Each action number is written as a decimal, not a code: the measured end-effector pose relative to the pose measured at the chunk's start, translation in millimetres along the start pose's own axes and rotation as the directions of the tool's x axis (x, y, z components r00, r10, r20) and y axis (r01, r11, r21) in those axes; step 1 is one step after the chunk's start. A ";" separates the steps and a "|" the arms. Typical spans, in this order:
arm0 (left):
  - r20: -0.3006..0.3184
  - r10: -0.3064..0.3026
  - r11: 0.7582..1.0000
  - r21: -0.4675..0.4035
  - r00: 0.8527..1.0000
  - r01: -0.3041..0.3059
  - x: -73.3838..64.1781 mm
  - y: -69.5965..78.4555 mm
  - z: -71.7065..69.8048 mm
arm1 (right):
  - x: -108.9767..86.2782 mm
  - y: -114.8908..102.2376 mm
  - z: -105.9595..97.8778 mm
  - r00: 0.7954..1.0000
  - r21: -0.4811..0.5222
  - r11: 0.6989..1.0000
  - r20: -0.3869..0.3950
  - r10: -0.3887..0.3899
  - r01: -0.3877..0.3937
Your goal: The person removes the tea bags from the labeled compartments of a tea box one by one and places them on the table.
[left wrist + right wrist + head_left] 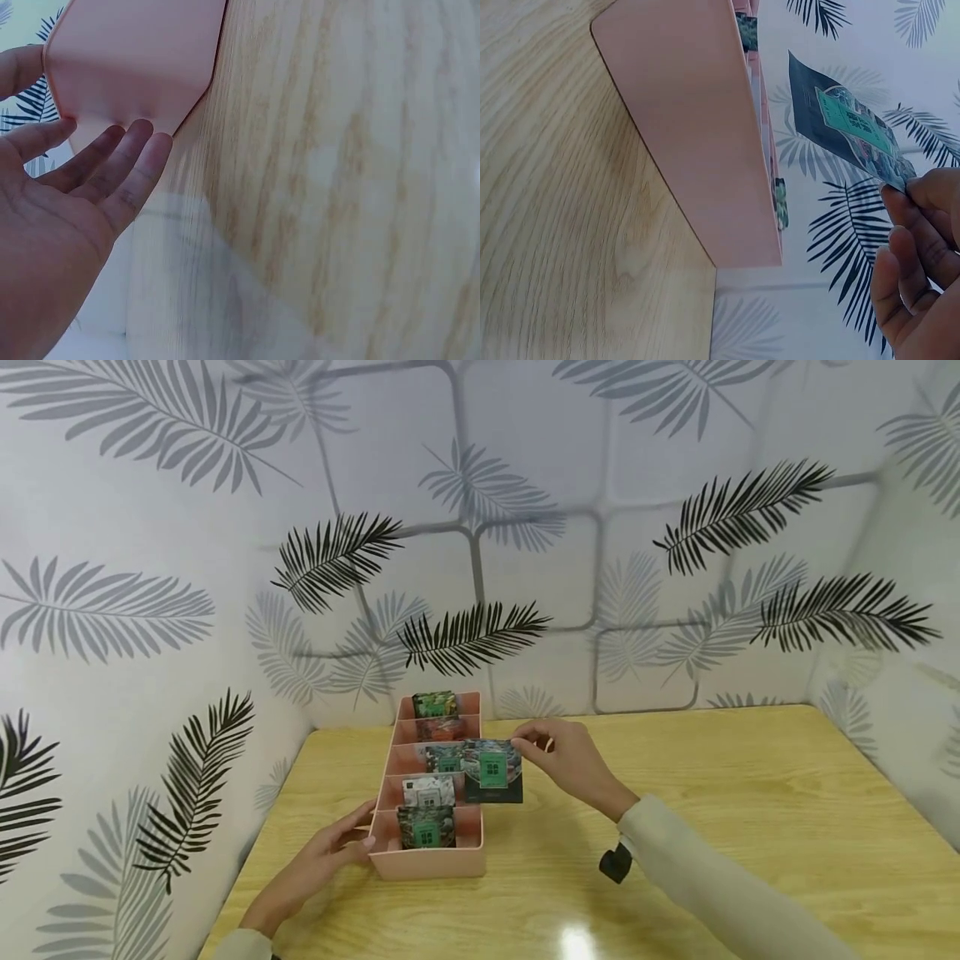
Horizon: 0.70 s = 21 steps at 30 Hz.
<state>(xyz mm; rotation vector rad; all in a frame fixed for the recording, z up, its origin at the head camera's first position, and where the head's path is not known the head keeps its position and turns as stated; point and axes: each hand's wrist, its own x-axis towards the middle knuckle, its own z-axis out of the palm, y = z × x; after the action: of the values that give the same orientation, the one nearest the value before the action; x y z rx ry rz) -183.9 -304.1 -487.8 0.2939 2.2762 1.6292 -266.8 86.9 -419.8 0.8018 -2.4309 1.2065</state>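
Leafy wallpaper (525, 443) backs the table (712, 793). Left hand (322, 864), fingers relaxed, touches the box (427, 864), likely steadying it; right hand (570, 764) pinches a packet (495, 795) by one corner above the box's right edge, perhaps keeping its label (493, 770) clear.

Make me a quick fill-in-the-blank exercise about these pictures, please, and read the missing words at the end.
1. The person's right-hand grip holds a dark packet with a ____ label.
2. In the pink box, the compartment second from the near end holds a mostly ____ packet.
3. In all, the box has ____ compartments.
4. Of the box's near and far ends, the left-hand grip is at the ____ one.

Missing words: green; white; five; near.
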 end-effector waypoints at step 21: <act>0.030 0.029 0.999 -0.021 0.999 -0.028 -0.4 -2.9 -1.1 | 7.8 43.1 -14.9 0.993 -0.039 0.992 -0.003 0.116 -0.117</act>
<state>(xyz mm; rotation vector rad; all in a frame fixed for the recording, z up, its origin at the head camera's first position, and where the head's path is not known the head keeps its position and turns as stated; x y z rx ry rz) -183.9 -306.1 -490.2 0.3450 2.2412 1.6501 -298.7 117.2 -434.0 0.6564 -2.5233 1.1960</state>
